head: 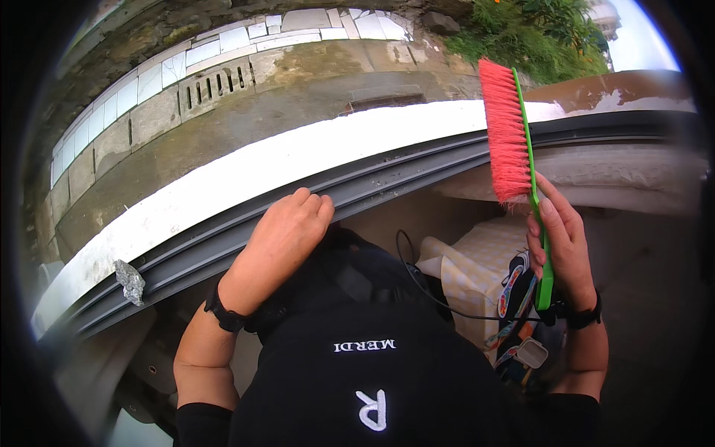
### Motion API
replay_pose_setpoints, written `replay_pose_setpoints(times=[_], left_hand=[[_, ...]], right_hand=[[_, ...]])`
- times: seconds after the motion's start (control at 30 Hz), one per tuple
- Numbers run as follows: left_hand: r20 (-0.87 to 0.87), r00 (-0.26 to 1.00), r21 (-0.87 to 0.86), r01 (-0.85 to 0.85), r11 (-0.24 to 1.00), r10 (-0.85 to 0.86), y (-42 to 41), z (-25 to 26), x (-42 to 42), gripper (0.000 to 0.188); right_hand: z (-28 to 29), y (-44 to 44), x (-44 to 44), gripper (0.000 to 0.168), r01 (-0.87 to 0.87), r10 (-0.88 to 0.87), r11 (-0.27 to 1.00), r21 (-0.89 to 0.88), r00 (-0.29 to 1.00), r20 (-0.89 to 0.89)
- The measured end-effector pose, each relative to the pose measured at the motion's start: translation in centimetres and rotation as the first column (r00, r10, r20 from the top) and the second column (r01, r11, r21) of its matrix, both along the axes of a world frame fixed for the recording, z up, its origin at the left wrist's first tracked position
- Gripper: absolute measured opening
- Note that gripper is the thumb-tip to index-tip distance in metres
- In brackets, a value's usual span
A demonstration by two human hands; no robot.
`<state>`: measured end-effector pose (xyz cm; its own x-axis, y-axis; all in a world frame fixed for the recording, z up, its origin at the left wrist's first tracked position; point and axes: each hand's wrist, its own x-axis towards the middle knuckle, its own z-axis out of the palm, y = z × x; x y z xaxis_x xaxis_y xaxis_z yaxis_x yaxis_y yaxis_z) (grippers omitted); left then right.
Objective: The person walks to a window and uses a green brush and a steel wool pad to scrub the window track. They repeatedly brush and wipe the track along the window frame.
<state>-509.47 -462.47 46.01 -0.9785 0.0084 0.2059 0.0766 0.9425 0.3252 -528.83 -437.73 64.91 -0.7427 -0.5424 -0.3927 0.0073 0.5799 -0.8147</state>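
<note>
My right hand (561, 240) is closed around the green plastic handle of a hand brush (505, 131). The brush stands upright, its pink-red bristles facing left, above the right part of a window track. My left hand (293, 220) rests at the grey metal window track (380, 173), fingers curled under; whether anything is pinched in them cannot be seen. Bits of debris lie in the grooves. At the track's left end sits a crumpled silvery piece (129, 282), perhaps foil. A white sill (290, 145) runs along the track's outer side.
Below the track on the right is a box-like thing under a checked cloth (475, 262), with a black cable (441, 302) beside it. A small pale plastic container (532, 353) lies among straps. Outside are paving, a slotted drain cover (218, 86) and green plants (536, 44).
</note>
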Motion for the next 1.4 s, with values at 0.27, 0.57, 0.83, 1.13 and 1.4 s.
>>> replay_pose_setpoints(times=[0.27, 0.57, 0.83, 1.13, 1.4], left_hand=[[0.013, 0.982, -0.128, 0.187, 0.974, -0.187, 0.0, 1.2, -3.2, 0.008], [0.014, 0.984, -0.051, 0.176, 0.983, -0.175, 0.1, 5.2, -5.1, 0.011], [0.054, 0.997, -0.072, 0.055, 0.996, -0.051, -1.8, 9.3, -4.9, 0.018], [0.253, 0.936, -0.388, 0.33, 0.861, -0.245, -0.1, 6.5, -6.3, 0.008], [0.264, 0.89, -0.278, 0.44, 0.854, -0.373, -0.3, 6.1, -7.6, 0.011]], right_hand=[[-0.5, 3.9, -2.7, 0.053, -0.134, 0.117, 0.985, -0.109, 0.981, -0.154], [-5.1, 8.6, -8.7, 0.05, -0.182, 0.163, 0.983, -0.005, 0.893, -0.419], [-7.5, 10.1, -11.5, 0.046, -0.077, 0.039, 0.993, -0.087, 0.927, -0.373], [-8.8, 9.6, -12.8, 0.046, -0.178, 0.113, 0.977, -0.115, 0.897, -0.426], [-9.0, 9.4, -13.2, 0.047, -0.245, 0.174, 0.965, -0.094, 0.865, -0.471]])
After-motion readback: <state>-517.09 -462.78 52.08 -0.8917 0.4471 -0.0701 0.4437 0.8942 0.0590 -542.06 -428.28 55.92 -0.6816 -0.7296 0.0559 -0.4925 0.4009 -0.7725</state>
